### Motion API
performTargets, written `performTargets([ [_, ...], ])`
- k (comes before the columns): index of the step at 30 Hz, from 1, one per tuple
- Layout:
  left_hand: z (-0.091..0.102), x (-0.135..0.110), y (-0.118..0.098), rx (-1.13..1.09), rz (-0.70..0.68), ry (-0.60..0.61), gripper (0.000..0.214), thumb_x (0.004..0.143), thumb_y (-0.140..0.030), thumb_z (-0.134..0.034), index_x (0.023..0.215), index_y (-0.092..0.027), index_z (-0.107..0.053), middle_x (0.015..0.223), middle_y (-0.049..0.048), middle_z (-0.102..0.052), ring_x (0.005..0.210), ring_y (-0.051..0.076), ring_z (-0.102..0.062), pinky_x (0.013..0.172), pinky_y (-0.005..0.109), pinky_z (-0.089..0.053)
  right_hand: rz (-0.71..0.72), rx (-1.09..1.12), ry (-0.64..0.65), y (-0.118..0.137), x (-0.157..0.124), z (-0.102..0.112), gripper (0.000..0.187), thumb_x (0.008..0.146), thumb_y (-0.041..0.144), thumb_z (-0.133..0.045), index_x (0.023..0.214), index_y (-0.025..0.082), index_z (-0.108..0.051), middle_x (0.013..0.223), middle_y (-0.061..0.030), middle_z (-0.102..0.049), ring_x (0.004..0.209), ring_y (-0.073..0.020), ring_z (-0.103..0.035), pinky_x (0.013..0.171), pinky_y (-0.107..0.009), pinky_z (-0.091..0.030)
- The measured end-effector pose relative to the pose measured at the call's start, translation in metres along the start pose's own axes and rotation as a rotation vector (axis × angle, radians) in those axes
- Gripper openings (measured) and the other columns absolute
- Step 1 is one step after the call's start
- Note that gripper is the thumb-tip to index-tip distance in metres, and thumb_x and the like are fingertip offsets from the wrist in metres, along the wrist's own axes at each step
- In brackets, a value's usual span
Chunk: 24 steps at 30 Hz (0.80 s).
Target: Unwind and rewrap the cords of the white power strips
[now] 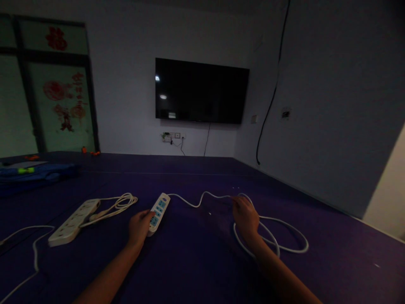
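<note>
A white power strip with blue sockets (160,211) lies tilted on the purple surface (196,270), and my left hand (140,226) grips its left side near the lower end. From its far end a white cord (200,202) runs in waves to the right. My right hand (246,216) is closed on that cord, its fingertips partly hidden. Loose loops of the cord (294,249) spread around and beyond my right wrist. To the left of my left hand rests a second, all-white power strip (74,222), its cord (122,203) coiled beside its far end.
Another white cord (36,253) trails at the far left. Blue cloth (38,174) lies behind it, with small orange objects (95,153) near the glass door (60,97). A television (201,90) hangs on the back wall. At right, a black cable (268,109) dangles down the wall.
</note>
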<state>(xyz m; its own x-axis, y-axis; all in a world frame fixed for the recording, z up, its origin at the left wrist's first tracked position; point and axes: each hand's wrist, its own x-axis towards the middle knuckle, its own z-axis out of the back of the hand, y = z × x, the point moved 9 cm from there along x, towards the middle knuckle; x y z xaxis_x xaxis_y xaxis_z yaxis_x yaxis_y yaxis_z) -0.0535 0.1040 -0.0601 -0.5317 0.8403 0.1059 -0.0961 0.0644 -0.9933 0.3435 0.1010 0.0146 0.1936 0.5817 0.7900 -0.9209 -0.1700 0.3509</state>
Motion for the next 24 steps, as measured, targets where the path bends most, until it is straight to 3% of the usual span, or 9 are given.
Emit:
performTargets([
  [4,-0.001,0.005,-0.004,0.104,-0.034,0.022,0.008,0.058,-0.023,-0.067,0.064,-0.019,-0.067,0.066,0.0046,-0.070,0.069,0.024,-0.065,0.060,0.027,-0.044,0.066,0.008,0.016,0.011,-0.003,-0.002,0.029,0.087,0.025,-0.039,0.095,0.019,-0.067,0.099,-0.0062,-0.066,0.086,-0.0183,-0.060,0.074,-0.028,-0.043],
  [10,-0.002,0.010,-0.012,0.279,-0.068,0.085,0.008,0.054,-0.024,-0.069,0.055,-0.019,-0.062,0.057,0.0054,-0.065,0.073,0.027,-0.064,0.060,0.026,-0.039,0.180,0.004,0.049,0.021,-0.008,-0.010,0.028,0.088,0.023,-0.040,0.092,0.020,-0.067,0.102,-0.0057,-0.066,0.087,-0.0177,-0.061,0.077,-0.027,-0.044],
  [14,-0.004,0.006,-0.020,0.395,-0.109,0.128,0.019,0.053,-0.035,-0.071,0.057,-0.019,-0.061,0.058,0.0062,-0.065,0.072,0.027,-0.063,0.059,0.026,-0.036,0.213,0.002,0.058,0.024,-0.010,-0.014,0.028,0.087,0.022,-0.040,0.093,0.020,-0.067,0.102,-0.0058,-0.066,0.089,-0.0181,-0.061,0.077,-0.028,-0.046],
  [19,-0.019,-0.006,-0.029,0.902,-0.236,0.262,0.045,0.065,-0.059,-0.057,0.078,-0.017,-0.063,0.086,0.0130,-0.070,0.083,0.028,-0.065,0.061,0.027,-0.039,0.267,0.016,0.035,0.027,-0.011,-0.013,0.027,0.086,0.018,-0.041,0.092,0.019,-0.067,0.099,-0.0053,-0.067,0.086,-0.0177,-0.062,0.075,-0.029,-0.047],
  [24,-0.024,-0.013,-0.033,1.133,-0.295,0.327,0.048,0.072,-0.060,-0.048,0.085,-0.016,-0.063,0.093,0.0143,-0.070,0.087,0.027,-0.065,0.065,0.029,-0.044,0.299,0.012,0.014,0.029,-0.013,-0.012,0.026,0.086,0.017,-0.041,0.092,0.019,-0.066,0.098,-0.0051,-0.067,0.085,-0.0175,-0.063,0.074,-0.028,-0.048],
])
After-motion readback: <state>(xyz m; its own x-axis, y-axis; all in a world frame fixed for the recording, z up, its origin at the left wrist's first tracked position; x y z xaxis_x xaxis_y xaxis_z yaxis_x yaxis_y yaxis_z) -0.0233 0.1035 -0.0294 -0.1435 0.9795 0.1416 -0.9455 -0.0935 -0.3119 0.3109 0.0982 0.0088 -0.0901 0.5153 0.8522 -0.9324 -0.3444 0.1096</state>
